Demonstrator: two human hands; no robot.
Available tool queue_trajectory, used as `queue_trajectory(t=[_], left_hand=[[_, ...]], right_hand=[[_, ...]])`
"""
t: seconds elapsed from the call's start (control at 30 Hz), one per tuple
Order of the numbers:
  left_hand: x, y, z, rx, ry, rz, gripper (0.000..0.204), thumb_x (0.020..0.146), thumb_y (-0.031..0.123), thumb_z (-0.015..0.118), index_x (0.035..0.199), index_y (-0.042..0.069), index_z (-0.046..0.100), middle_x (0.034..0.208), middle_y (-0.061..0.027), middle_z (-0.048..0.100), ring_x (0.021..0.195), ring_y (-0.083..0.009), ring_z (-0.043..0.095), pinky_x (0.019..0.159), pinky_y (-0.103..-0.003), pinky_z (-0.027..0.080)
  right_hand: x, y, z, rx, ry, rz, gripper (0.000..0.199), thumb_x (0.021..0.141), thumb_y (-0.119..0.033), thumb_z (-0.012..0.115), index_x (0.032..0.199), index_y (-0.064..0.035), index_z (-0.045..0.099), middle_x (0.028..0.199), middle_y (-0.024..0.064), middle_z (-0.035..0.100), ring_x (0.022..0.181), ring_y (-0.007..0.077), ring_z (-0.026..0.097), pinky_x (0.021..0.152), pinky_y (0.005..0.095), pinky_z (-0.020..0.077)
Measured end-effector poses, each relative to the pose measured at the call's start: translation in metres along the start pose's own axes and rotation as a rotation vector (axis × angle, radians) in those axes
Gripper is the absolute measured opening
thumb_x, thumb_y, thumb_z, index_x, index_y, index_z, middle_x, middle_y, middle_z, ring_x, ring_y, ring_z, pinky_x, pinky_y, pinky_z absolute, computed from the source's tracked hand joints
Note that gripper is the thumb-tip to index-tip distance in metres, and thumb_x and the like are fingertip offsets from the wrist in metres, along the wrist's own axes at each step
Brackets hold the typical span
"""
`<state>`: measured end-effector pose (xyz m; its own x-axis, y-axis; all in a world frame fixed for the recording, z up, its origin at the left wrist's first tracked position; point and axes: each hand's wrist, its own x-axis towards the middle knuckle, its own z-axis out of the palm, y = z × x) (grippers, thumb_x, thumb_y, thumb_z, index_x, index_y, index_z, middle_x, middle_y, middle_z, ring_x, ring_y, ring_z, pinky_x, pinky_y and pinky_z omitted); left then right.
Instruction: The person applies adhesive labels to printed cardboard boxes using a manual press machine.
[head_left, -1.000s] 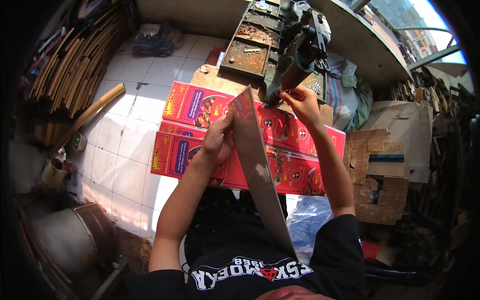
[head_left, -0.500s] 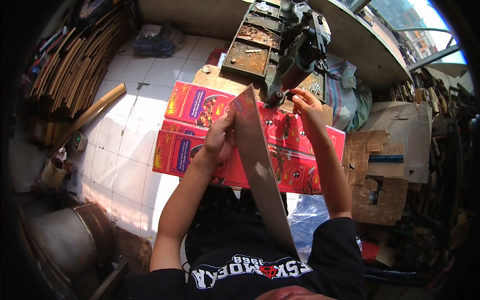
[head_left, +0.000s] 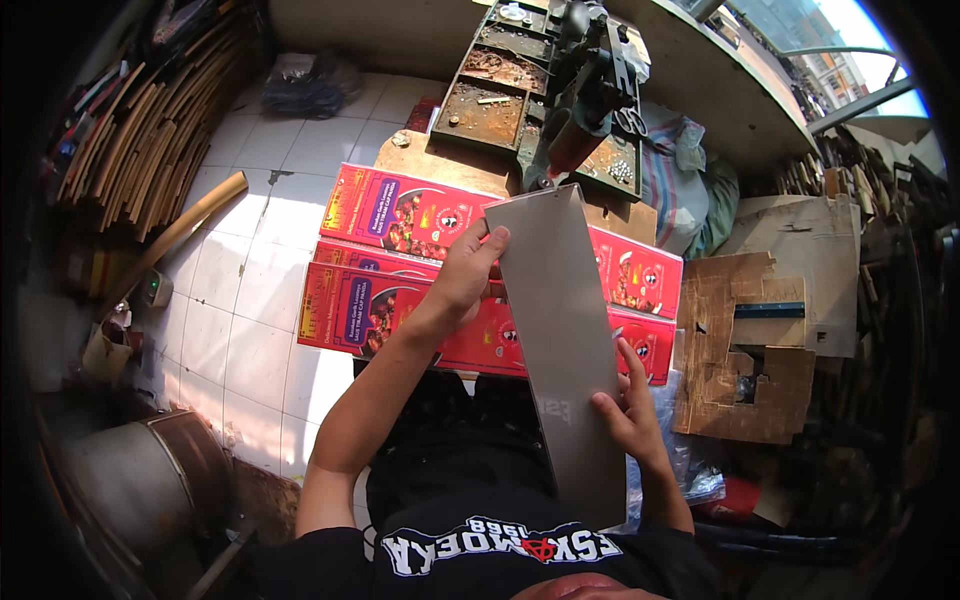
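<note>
A long grey board (head_left: pixel 555 330), folded along its right side, stands tilted in front of me over the printed pieces. My left hand (head_left: pixel 468 268) grips its left edge, thumb on the grey face and the other fingers partly hidden. Lower down, my right hand (head_left: pixel 635 410) is at the right edge, its thumb over the grey face and its fingers extended along the side. Beneath lie red printed card pieces (head_left: pixel 400 315) in overlapping rows on a wooden work surface (head_left: pixel 425 158). Just beyond the board's top end is a dark metal machine (head_left: pixel 580 140).
Compartment trays (head_left: pixel 482 112) with small metal bits flank the machine. A striped sack (head_left: pixel 670 165) and cut brown cardboard (head_left: pixel 735 350) are at the right. Stacked cardboard sheets (head_left: pixel 165 120) lean at the far left, near a cardboard tube (head_left: pixel 200 210). A metal drum (head_left: pixel 140 465) lies lower left.
My right hand has come down from beside the machine to the board's right edge. The board has turned, showing more of its grey face, and its top has shifted right.
</note>
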<state>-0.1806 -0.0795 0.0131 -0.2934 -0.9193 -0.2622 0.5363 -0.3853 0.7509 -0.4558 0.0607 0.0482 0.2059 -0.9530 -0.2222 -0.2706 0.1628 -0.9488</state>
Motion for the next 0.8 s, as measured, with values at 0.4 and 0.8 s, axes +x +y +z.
queue_trajectory(t=[0.4,0.8], left_hand=[[0.063,-0.001,-0.006,0.224,-0.143,-0.022,0.033,0.098,0.019,0.057,0.123,0.000,0.048,0.105,-0.0135,0.067,0.083,-0.0201,0.071,0.069,-0.034,0.061],[0.067,-0.002,-0.006,0.139,-0.149,-0.040,0.035,0.099,0.024,0.058,0.124,0.001,0.048,0.099,-0.0128,0.070,0.077,-0.0198,0.072,0.065,-0.031,0.062]], right_hand=[[0.034,0.009,-0.021,-0.004,0.055,0.007,0.072,0.094,-0.005,0.057,0.155,-0.0018,0.019,0.125,0.0193,0.060,0.111,0.0202,0.060,0.096,0.0317,0.0452],[0.048,0.020,-0.024,-0.022,0.089,-0.007,0.069,0.092,-0.002,0.055,0.153,0.0012,0.023,0.127,0.0214,0.061,0.114,0.0192,0.060,0.098,0.0297,0.0437]])
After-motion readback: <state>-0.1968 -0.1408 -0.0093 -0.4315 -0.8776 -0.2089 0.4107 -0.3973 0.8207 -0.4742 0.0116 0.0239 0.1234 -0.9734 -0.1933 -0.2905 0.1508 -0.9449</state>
